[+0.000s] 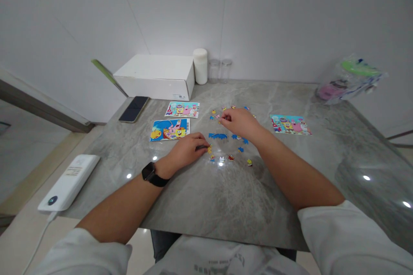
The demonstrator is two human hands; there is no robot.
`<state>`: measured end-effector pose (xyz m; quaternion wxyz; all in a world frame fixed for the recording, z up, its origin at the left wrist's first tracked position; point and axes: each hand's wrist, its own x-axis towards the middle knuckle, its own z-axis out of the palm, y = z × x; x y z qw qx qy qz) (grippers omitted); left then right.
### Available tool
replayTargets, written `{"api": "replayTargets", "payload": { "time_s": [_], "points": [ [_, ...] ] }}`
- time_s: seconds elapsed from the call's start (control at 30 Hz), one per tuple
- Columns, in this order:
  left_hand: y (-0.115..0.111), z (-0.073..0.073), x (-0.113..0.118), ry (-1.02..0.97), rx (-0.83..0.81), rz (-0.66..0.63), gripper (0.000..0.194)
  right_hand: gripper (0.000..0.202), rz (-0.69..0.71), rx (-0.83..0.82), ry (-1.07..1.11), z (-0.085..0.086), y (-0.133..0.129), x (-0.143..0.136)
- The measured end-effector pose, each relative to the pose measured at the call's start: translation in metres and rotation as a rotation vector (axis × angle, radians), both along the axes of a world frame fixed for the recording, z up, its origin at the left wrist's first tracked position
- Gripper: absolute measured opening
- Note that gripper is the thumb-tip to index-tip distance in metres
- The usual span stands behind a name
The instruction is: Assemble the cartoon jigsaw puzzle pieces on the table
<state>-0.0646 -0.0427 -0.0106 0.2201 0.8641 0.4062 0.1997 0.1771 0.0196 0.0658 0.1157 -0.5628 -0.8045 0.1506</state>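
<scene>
My left hand (189,151), with a black watch on its wrist, rests on the table with its fingers curled together. A yellow jigsaw puzzle piece (209,148) is at its fingertips. Farther up, my right hand (241,123) pinches a small puzzle piece, mostly hidden by the fingers, above the loose pieces. Between the hands lies a joined blue strip of puzzle pieces (218,136). Several loose pieces are spread around it, among them a blue piece (241,149), a red piece (231,158) and a yellow-green piece (249,162).
Cartoon picture cards lie left (182,109) and right (290,125), with a blue picture packet (169,129) below the left one. A phone (134,109), white box (155,75), white bottle (200,67), clear jars (214,71), plastic bag (348,81) and cabled power bank (69,182) surround the grey table (206,206).
</scene>
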Motion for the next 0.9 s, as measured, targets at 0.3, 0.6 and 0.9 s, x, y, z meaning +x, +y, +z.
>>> {"api": "replayTargets", "payload": {
  "time_s": [0.3,0.6,0.9],
  "points": [
    [-0.003,0.004,0.003,0.012,0.017,0.013,0.018,0.023,0.002,0.018,-0.016,0.004,0.000,0.001],
    [-0.004,0.005,0.006,0.037,0.014,0.027,0.018,0.024,-0.003,0.031,-0.024,0.006,0.003,0.006],
    [-0.002,0.002,0.004,0.041,0.014,0.015,0.020,0.024,-0.029,0.040,0.004,0.011,0.004,0.012]
  ]
}}
